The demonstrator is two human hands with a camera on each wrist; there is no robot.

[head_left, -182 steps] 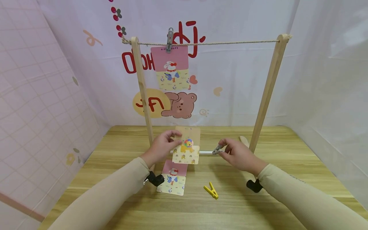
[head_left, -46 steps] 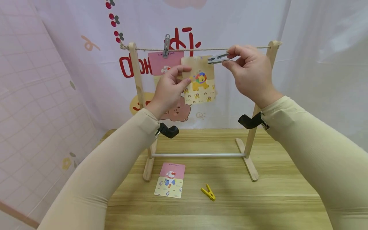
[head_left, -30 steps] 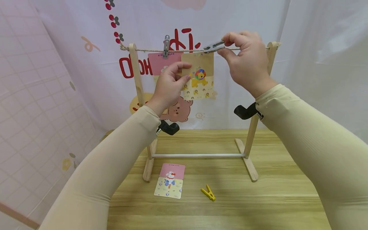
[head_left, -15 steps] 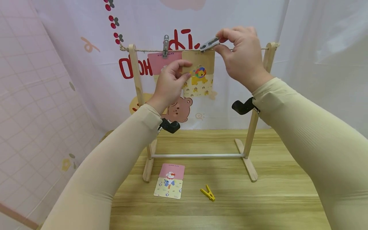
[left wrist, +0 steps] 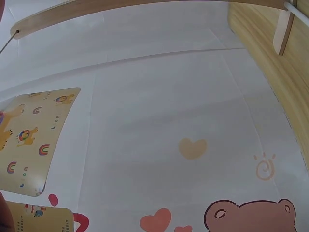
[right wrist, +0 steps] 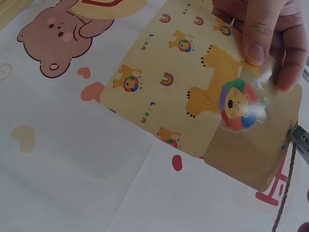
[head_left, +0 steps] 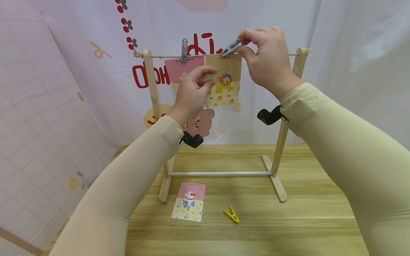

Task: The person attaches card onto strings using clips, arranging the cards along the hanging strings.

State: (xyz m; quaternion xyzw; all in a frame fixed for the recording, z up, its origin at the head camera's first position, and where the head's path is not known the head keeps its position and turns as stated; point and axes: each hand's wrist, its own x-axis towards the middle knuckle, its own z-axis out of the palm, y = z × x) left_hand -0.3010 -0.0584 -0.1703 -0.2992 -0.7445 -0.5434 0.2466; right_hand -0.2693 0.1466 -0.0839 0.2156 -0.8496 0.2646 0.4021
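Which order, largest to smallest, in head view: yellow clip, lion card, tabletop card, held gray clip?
1. Lion card
2. Tabletop card
3. Yellow clip, held gray clip: too alike to rank, gray partly covered.

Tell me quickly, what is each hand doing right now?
Left hand: closed, gripping the rectangular tan-and-cream lion card by one side edge.
Right hand: closed, pinching the slim grey clothespin at the card's top edge.

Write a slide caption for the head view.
Left hand holding a lion card at the rope, right hand pinching a gray clothespin at the card's top edge.
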